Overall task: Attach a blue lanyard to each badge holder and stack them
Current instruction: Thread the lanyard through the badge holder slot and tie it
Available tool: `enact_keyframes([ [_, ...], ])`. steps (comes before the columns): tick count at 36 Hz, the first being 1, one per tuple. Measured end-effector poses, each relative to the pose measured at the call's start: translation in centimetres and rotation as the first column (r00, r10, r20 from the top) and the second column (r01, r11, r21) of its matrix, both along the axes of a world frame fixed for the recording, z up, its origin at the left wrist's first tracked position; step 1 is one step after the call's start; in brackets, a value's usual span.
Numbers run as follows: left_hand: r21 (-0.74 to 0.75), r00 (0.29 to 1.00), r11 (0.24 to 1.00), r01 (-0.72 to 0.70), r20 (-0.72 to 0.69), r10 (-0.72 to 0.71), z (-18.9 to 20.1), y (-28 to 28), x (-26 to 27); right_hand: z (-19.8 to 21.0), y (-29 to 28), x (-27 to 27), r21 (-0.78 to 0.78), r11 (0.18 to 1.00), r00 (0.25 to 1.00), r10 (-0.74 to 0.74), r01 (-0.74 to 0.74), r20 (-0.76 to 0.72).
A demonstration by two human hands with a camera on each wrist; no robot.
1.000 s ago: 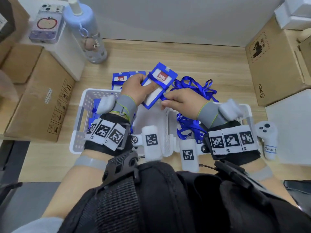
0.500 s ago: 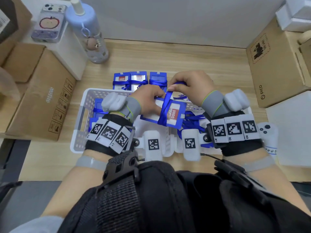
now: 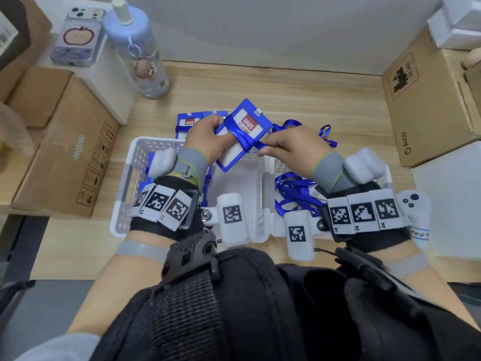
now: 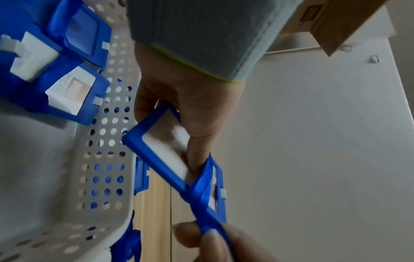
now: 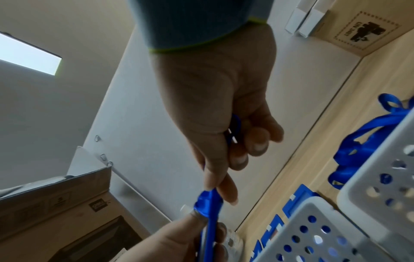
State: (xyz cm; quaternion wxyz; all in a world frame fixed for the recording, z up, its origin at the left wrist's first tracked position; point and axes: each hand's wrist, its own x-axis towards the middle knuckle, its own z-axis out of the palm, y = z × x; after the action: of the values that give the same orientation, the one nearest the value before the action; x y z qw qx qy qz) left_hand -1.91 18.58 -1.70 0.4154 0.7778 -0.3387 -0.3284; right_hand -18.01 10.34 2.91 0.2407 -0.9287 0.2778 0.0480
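Both hands are occupied: the badge holder (image 3: 240, 134), now raised from the basket, is gripped by the left hand (image 3: 205, 142); the lanyard (image 3: 246, 140), pinched by the right hand (image 3: 289, 145), has been wound tight across it, so stacking seems near.

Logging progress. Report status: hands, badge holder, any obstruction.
Left hand grips badge holder above white basket. Right hand pinches blue lanyard wrapped across it. No obstruction seen.
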Motion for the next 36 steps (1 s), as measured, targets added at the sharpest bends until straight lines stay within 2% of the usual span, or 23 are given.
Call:
enact_keyframes([
  [4,0.073,0.991,0.996,0.044,0.121,-0.053,0.1,0.1,-0.3,0.4,-0.2,0.3,-0.079,0.997,0.998,0.013,-0.008,0.067],
  [9,0.11,0.973,0.985,0.131,0.178,-0.149,0.4,-0.3,-1.2,0.9,-0.4,1.0,-0.125,0.987,0.984,-0.08,0.1,0.158],
  [13,0.114,0.959,0.982,0.149,0.226,-0.172,0.8,-0.6,-1.4,0.7,-0.3,1.4,-0.083,0.973,0.957,-0.194,0.216,0.214],
  [20,0.074,0.98,0.989,0.125,0.144,-0.134,1.0,-0.7,-2.0,0.5,0.0,2.0,0.102,0.92,0.866,-0.392,0.379,0.31],
  [25,0.041,0.992,0.994,0.104,0.061,-0.107,1.0,-0.7,-2.0,0.3,0.1,2.4,0.141,0.903,0.826,-0.428,0.405,0.368],
  [29,0.02,0.998,0.998,0.053,0.04,-0.053,0.7,-0.8,-1.9,0.3,0.3,2.6,0.247,0.902,0.828,-0.425,0.354,0.365],
  [32,-0.017,0.997,0.999,-0.031,-0.069,0.029,0.7,-0.6,-2.2,0.3,0.3,2.8,0.33,0.887,0.83,-0.433,0.323,0.352],
  [36,-0.044,0.988,0.994,-0.098,-0.121,0.092,0.4,-0.4,-2.2,0.4,0.5,3.1,0.375,0.88,0.875,-0.403,0.29,0.267],
])
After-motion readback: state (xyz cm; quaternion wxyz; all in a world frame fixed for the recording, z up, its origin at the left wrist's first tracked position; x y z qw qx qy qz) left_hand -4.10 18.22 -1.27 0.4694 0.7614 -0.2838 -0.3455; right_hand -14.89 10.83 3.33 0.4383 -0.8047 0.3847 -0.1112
